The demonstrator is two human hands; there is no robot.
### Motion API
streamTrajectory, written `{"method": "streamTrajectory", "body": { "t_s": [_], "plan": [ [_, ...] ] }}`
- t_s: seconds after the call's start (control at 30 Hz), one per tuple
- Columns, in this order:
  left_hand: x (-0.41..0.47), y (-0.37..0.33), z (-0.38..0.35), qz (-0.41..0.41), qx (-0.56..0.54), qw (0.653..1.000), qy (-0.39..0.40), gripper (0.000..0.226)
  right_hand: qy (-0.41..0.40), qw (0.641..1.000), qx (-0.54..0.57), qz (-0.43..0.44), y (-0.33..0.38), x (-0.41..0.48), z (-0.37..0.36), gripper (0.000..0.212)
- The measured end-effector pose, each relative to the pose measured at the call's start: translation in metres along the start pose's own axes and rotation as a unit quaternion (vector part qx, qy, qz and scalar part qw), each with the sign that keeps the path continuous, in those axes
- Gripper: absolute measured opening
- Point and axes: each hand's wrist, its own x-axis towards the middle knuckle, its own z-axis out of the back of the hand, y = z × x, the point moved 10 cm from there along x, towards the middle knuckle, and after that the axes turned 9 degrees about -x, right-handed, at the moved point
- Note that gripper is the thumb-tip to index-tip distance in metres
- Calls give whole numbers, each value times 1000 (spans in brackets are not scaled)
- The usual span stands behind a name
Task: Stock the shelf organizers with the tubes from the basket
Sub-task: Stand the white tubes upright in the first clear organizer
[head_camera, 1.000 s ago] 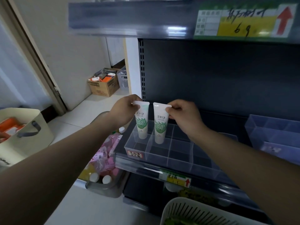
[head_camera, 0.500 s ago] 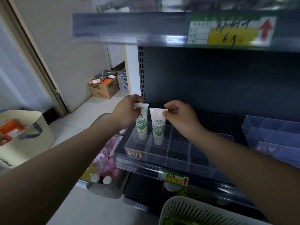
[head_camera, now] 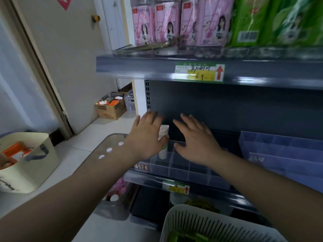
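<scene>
Both your hands are over the clear organizer [head_camera: 180,169] near the left end of the shelf [head_camera: 157,180]. Your left hand [head_camera: 146,137] has its fingers spread and its grip holds nothing. A white and green tube [head_camera: 163,142] stands just beside it, cap down, in a back left slot. Your right hand [head_camera: 195,140] is wide open and empty too. I think this tube is placed. Next, reach down to the white basket [head_camera: 209,224] and take more tubes for the free slots.
</scene>
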Motion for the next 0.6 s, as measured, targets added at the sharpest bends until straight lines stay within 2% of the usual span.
{"method": "streamTrajectory", "body": {
  "t_s": [0.23,0.6],
  "plan": [
    [-38,-51,-11,-17,45,999,-3,75,-2,999,-40,-5,-8,-55,9,76],
    [-105,-116,-45,-27,6,999,34,77,11,999,-36,-36,-30,-154,-6,82]
  ]
}}
